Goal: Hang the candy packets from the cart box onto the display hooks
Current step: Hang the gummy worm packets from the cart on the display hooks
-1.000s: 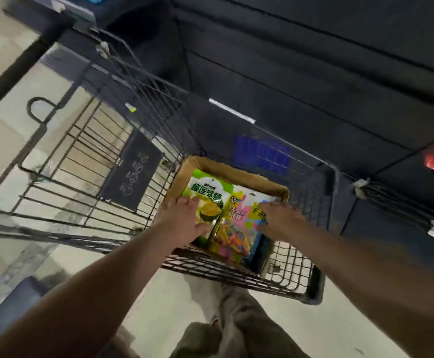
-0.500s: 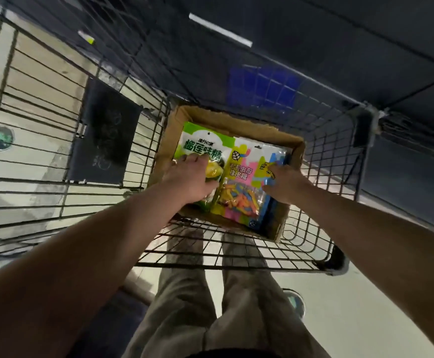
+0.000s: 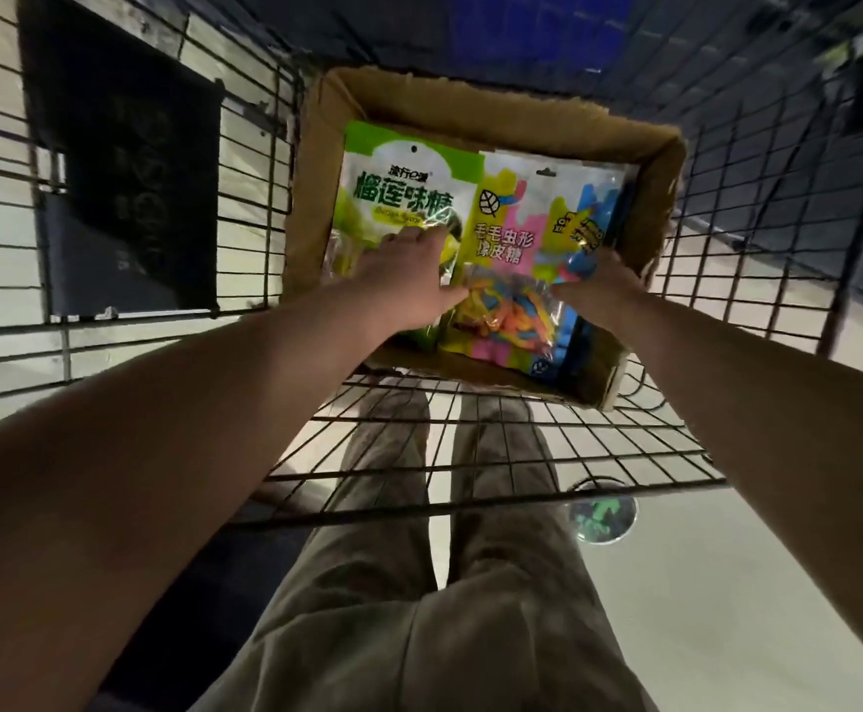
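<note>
An open cardboard box (image 3: 670,161) stands in the wire cart (image 3: 521,444). Inside it a green candy packet (image 3: 398,182) lies on the left, and a pink, yellow and blue gummy packet (image 3: 501,238) overlaps it on the right. My left hand (image 3: 403,274) rests flat on the lower part of the green packet, its thumb by the pink packet's left edge. My right hand (image 3: 604,290) pinches the pink packet at its right edge, thumb on the clear window. No display hooks are in view.
Wire cart walls rise on the left, right and far side of the box. A dark sign plate (image 3: 121,187) hangs on the left wall. Below the cart floor I see my legs in olive trousers (image 3: 444,583), a cart wheel (image 3: 601,511) and pale floor.
The camera has tilted down and moved closer to the box. Both hands have stayed on the packets, the right one settling onto the pink packet's right edge.
</note>
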